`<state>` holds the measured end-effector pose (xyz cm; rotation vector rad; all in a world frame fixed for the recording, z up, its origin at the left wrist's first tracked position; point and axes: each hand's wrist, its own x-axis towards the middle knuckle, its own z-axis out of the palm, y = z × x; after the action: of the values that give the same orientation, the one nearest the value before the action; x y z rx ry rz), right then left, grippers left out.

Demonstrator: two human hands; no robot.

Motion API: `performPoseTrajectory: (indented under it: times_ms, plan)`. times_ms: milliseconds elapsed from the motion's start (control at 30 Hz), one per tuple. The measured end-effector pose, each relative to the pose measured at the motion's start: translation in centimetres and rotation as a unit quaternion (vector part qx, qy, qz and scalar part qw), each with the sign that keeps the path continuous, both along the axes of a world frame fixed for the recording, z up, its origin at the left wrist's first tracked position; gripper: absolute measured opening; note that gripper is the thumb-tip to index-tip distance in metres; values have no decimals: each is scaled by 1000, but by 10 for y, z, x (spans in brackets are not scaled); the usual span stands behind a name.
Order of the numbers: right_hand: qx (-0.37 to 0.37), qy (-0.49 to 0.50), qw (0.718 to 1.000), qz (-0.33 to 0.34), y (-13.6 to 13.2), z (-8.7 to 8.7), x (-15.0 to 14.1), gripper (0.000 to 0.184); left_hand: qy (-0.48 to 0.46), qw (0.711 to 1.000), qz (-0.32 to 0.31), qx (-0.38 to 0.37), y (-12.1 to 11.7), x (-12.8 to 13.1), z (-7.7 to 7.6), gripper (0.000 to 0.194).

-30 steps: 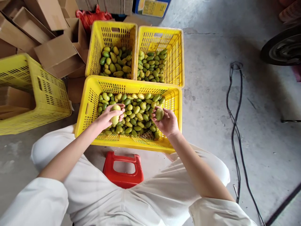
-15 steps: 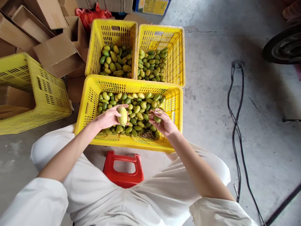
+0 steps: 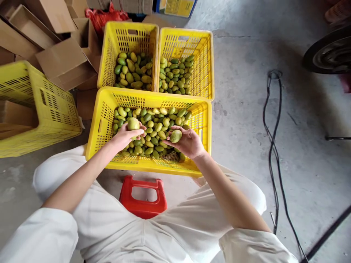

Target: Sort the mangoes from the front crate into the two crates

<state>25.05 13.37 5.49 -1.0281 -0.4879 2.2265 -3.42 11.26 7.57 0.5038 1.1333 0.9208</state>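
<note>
My left hand (image 3: 127,136) is closed around a large pale green mango (image 3: 133,124), over the left part of the near yellow crate (image 3: 149,166). Over the right part of that crate, my right hand (image 3: 192,142) has its fingers curled about a smaller green mango (image 3: 176,136). Below both hands lies a layer of green and yellowish mangoes (image 3: 158,126). Some of these are hidden by the hands.
Behind the near crate stand a left yellow crate (image 3: 109,54) and a right yellow crate (image 3: 204,62), both holding mangoes. Another yellow crate (image 3: 57,109) with cardboard, cardboard boxes (image 3: 61,60), a red stool (image 3: 142,210), a black cable (image 3: 271,142) and a wheel (image 3: 329,53) surround them.
My left hand has moved slightly left and turned, so the mango sits higher in its grip. My right hand has turned its palm upward, showing more of its mango.
</note>
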Motion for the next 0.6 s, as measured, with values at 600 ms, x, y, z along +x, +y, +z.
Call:
performPoseTrajectory:
  times_ms: [600]
  plan:
    - [21, -45, 993, -103, 4, -4, 0, 41, -89, 994, 62, -26, 0, 5, 6, 44]
